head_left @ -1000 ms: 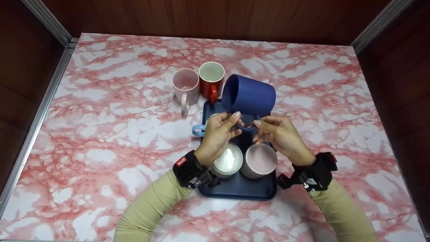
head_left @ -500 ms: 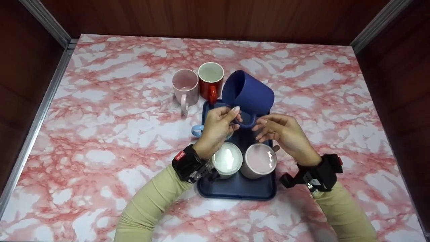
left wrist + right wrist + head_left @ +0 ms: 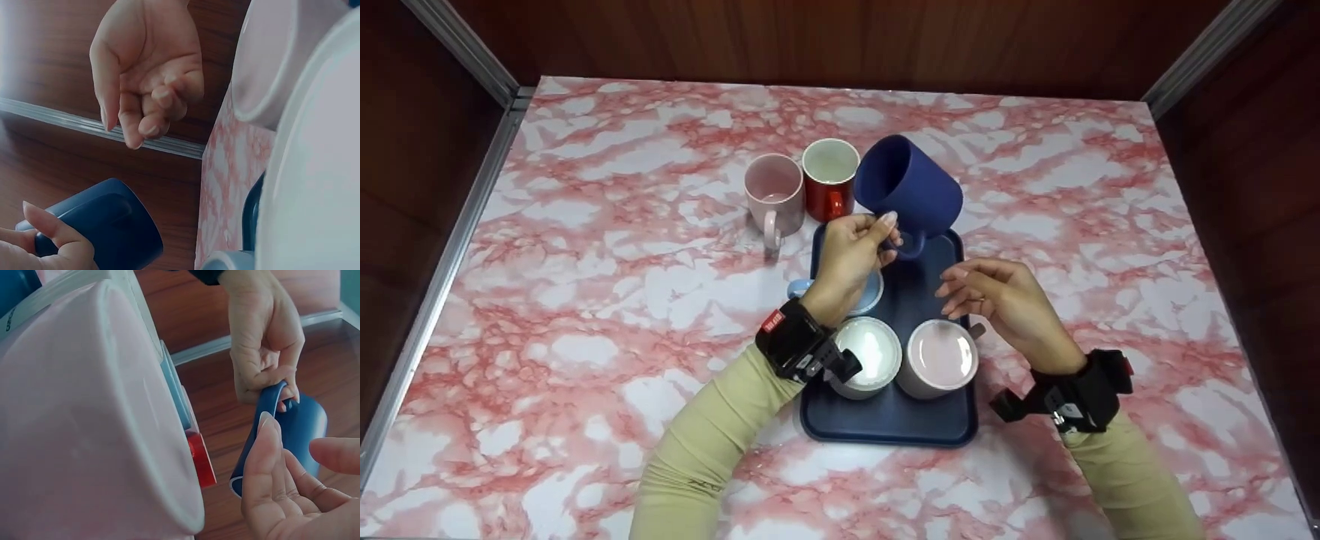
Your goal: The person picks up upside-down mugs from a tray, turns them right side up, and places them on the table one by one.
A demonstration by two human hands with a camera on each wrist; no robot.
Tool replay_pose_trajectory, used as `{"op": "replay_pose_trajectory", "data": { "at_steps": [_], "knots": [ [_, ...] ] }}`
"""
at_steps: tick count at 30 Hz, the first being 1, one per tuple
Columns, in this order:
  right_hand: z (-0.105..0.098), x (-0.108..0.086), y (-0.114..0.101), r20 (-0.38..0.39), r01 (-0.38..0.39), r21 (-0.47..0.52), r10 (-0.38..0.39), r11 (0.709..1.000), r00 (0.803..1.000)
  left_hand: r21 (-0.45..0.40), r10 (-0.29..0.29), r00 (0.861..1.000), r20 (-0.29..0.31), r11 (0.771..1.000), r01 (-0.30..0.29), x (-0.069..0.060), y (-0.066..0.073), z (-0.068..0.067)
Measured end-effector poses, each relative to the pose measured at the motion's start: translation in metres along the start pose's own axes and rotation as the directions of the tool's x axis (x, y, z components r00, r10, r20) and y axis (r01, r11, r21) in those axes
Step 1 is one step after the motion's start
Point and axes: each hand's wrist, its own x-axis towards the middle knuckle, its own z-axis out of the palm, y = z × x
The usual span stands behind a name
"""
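My left hand pinches the handle of a dark blue mug, which hangs tilted over the far end of a navy tray, its mouth turned to the upper left. In the right wrist view the fingers of that hand curl through the mug's handle. My right hand hovers beside the tray's right edge, fingers loosely bent and holding nothing. Below it a pale pink mug stands on the tray next to a white mug. A light blue mug is partly hidden behind my left wrist.
Beyond the tray's far left corner stand a pink mug and a red mug, side by side. The table has a red and white marbled top, with dark wooden panels around its back and sides.
My right hand has come away from the blue mug's handle and drawn back to the right. My left hand has carried the mug farther from me, tilting it more.
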Motion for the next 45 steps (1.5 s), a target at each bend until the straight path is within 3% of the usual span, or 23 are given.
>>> {"op": "replay_pose_trajectory", "data": {
  "at_steps": [5,9,10,13,16,17,20,33,40,45],
  "knots": [
    [-0.004,-0.001,0.0,-0.003,-0.01,0.009,0.01,1.0,1.0,-0.002,-0.014,0.999,-0.035,1.0,0.014,0.011,0.001,0.006],
    [-0.008,-0.002,-0.001,-0.015,0.005,0.024,-0.005,1.0,1.0,0.028,0.006,0.998,-0.069,1.0,-0.004,0.023,-0.002,0.01],
    [-0.009,-0.002,-0.002,-0.019,0.01,0.031,-0.01,0.999,1.0,0.032,0.016,0.997,-0.072,0.999,-0.014,0.037,-0.014,0.007],
    [-0.012,-0.002,-0.004,-0.023,0.024,0.054,-0.023,0.998,0.999,0.07,0.027,0.995,-0.091,0.997,-0.021,0.044,-0.015,0.01],
    [-0.015,-0.003,-0.006,-0.035,0.03,0.062,-0.028,0.998,0.999,0.095,0.034,0.995,-0.099,0.995,-0.024,0.048,-0.014,0.012],
    [-0.016,-0.003,-0.006,-0.041,0.032,0.065,-0.029,0.997,0.999,0.113,0.032,0.994,-0.107,0.993,-0.02,0.038,-0.002,0.016],
    [-0.018,-0.003,-0.008,-0.065,0.041,0.07,-0.037,0.997,0.997,0.134,0.035,0.993,-0.11,0.991,-0.02,0.041,-0.001,0.018],
    [-0.03,-0.003,-0.009,-0.1,0.037,0.062,-0.031,0.997,0.995,0.27,0.05,0.979,-0.199,0.963,0.005,0.06,-0.012,0.028],
    [-0.035,-0.004,-0.008,-0.108,0.038,0.076,-0.03,0.996,0.994,0.272,0.079,0.972,-0.221,0.962,-0.017,0.071,-0.015,0.035],
    [-0.038,-0.005,-0.008,-0.098,0.039,0.099,-0.03,0.994,0.995,0.338,0.094,0.967,-0.237,0.941,-0.009,0.077,-0.017,0.036]
  ]
}}
